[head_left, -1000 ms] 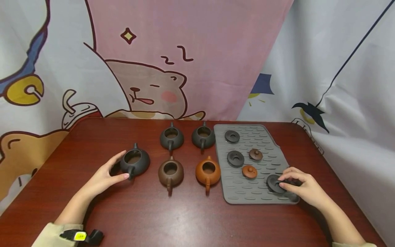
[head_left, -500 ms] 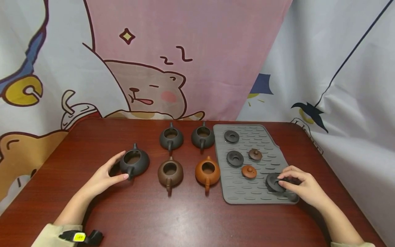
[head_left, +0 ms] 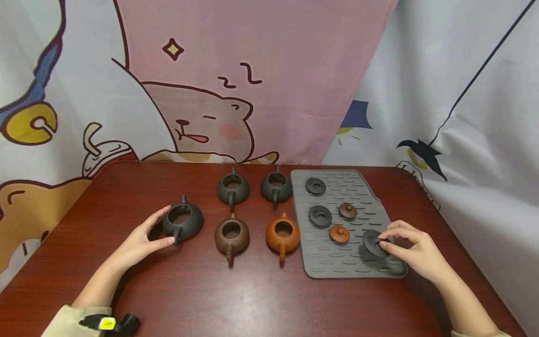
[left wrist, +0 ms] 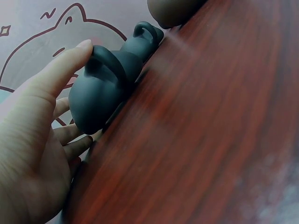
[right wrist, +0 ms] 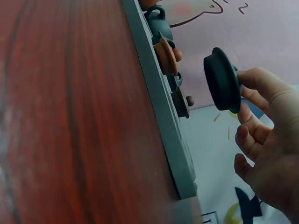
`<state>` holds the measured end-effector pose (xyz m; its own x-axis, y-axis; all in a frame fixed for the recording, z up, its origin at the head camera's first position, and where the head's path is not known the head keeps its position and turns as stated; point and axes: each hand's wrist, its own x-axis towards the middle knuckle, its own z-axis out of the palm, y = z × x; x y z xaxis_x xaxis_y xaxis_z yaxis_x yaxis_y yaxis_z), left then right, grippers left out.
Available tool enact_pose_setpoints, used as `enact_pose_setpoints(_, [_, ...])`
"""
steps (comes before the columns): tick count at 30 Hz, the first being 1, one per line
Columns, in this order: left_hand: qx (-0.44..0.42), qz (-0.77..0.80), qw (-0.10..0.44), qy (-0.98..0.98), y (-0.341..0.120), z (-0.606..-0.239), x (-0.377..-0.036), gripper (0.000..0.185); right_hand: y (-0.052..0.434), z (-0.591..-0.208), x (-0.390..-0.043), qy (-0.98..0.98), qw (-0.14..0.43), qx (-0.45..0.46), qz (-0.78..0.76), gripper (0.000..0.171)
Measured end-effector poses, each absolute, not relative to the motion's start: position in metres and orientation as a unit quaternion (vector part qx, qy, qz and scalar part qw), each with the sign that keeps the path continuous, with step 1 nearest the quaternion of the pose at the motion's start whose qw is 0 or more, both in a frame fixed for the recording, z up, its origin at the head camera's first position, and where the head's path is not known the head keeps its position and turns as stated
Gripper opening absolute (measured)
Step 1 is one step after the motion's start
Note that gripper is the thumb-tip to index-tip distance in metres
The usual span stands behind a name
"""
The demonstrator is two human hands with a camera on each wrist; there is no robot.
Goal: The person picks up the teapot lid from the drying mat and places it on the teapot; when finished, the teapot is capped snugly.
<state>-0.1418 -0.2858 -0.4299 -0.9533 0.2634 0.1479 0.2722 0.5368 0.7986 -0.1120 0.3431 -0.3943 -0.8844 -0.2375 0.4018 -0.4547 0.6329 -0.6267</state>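
Note:
My right hand [head_left: 414, 245] pinches a dark grey teapot lid [head_left: 374, 243] by its top between thumb and fingers. In the right wrist view the lid [right wrist: 222, 80] hangs tilted in the air, apart from the grey mat [right wrist: 177, 168]. At the left, my left hand [head_left: 141, 241] holds a dark grey lidless teapot [head_left: 189, 227] that stands on the table. The left wrist view shows my thumb at the handle of this teapot [left wrist: 96, 100] and my fingers around the far side of its body, partly hidden.
Two dark teapots [head_left: 233, 191], a brown teapot [head_left: 232, 238] and an orange teapot [head_left: 283, 236] stand lidless mid-table. On the ribbed mat [head_left: 332, 267] lie two dark lids [head_left: 320, 216], a brown lid [head_left: 348, 210] and an orange lid [head_left: 339, 234]. A printed curtain [head_left: 269, 93] hangs behind.
My right hand has raised the dark lid off the mat, and a shadow now shows beneath it. The left hand and its teapot have kept their place.

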Motion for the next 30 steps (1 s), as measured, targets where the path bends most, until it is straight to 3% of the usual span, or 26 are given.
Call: enact_pose_setpoints(30, [-0.145,-0.452,-0.007,-0.88,-0.286,-0.429,-0.142,0.08,0.261,-0.334,-0.112,-0.869,0.141,0.222,0.419,0.025])
